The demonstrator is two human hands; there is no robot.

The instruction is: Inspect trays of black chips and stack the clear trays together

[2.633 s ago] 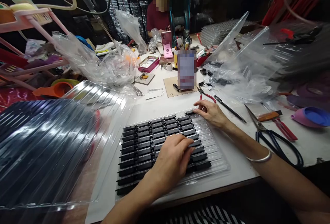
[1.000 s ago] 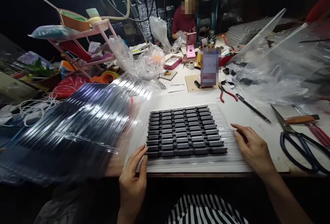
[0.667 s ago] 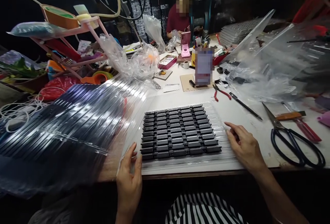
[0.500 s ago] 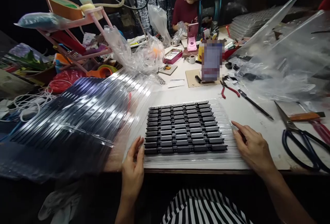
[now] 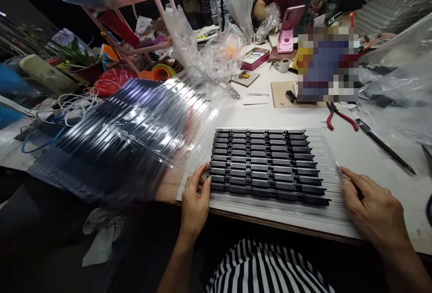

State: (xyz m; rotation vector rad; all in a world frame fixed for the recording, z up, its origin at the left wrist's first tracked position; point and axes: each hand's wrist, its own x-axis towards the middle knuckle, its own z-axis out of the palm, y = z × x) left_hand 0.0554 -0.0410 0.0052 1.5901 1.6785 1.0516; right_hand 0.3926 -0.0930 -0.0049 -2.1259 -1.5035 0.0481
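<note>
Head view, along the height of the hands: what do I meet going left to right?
Ridged plastic stack → left hand → rows of black parts → bare right side of the clear tray → right hand.

White tabletop point(image 5: 290, 118): clear tray point(image 5: 326, 158) with black parts point(image 5: 261, 167), pliers point(image 5: 333, 108), pen point(image 5: 388, 148).

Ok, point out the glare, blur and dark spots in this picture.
In the head view, white glare streaks the plastic stack on the left; the blue item at the left edge is blurred; the lower left corner is mostly dark; the black parts look fairly crisp.
</note>
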